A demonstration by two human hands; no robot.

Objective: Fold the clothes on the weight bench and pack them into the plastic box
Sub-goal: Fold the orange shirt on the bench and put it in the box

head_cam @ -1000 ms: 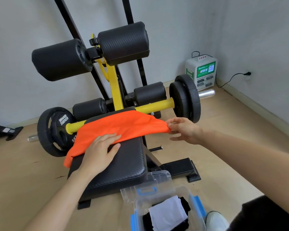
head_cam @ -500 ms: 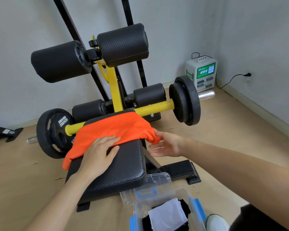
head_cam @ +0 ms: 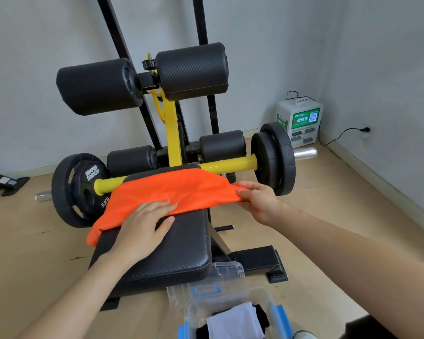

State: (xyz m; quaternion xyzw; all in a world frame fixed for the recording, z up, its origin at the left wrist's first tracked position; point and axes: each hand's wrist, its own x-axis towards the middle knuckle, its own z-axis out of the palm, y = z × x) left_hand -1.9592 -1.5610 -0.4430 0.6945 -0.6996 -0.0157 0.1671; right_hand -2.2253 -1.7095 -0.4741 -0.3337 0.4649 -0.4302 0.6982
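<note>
Orange garment (head_cam: 171,192): lay crosswise over the bench's (head_cam: 181,245) far end, long axis left to right, overhanging both side edges. Left hand (head_cam: 142,226): fingers straight, pressing its near hem. Right hand (head_cam: 260,201): fingers pinching the right end, past the bench's right edge.

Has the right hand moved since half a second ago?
Yes. The right hand, pinching the orange garment, has gone up and outward toward the right-side weight plates.

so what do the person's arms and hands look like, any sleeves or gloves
No gloves: the left hand and right hand are bare, with no rings, watch or bands in view. Both forearms are uncovered; no sleeve shows.
</note>
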